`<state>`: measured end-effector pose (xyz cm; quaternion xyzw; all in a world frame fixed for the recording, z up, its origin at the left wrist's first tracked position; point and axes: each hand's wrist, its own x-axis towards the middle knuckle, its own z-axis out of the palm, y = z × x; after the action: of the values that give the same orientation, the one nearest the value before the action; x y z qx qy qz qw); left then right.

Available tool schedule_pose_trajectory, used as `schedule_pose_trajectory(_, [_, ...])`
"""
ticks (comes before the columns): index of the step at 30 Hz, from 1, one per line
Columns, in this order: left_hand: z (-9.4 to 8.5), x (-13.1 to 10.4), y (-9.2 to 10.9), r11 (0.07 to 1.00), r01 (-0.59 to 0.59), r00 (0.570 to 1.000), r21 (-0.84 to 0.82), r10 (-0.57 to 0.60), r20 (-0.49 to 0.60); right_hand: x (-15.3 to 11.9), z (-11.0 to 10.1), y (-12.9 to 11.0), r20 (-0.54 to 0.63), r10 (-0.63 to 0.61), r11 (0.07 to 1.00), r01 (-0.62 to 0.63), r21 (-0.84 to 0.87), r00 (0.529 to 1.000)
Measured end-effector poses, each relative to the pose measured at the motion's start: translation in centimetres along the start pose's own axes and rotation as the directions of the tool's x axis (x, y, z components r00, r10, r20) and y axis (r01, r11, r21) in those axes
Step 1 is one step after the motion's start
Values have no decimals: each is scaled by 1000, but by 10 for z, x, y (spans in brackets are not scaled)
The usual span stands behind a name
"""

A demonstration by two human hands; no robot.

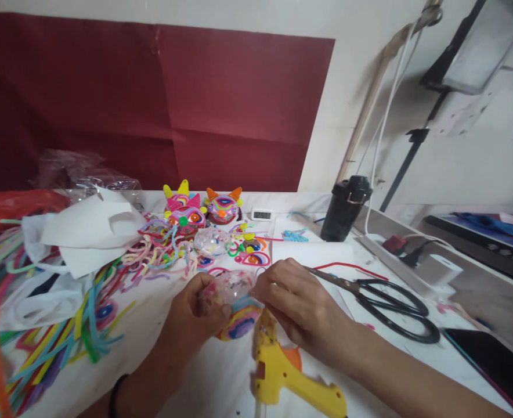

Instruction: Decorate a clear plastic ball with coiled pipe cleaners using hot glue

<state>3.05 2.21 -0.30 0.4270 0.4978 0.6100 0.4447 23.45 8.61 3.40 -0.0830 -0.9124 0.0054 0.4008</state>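
Low in the middle, my left hand [193, 313] holds a clear plastic ball [234, 285] with reddish bits showing in it, thumb and fingers around its left side. My right hand [297, 296] is at the ball's right side with its fingers pinched together; what they hold, if anything, is hidden. Beneath the ball lies a colourful painted piece [240, 325] in yellow, pink and blue. A yellow glue gun [274, 371] rests on the table just below my right hand, its nozzle end pointing up the picture.
Black-handled scissors [391, 305] and a phone [495, 360] lie right. Left are fuzzy stems [56, 342] and white paper [95, 232]. Decorated figures [224, 208], another clear ball [212, 241], a small clock [262, 215], a black bottle [343, 210] and a power strip [408, 264] stand behind.
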Motion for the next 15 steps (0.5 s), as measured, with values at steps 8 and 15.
schedule_pose_trajectory(8, [0,3,-3,998,43,998,-38,-45,-34,-4,12,6,-65,45,992,-36,124,997])
schedule_pose_trajectory(15, [9,-1,2,987,88,992,-132,-99,-81,-7,18,3,-64,119,980,-107,167,991])
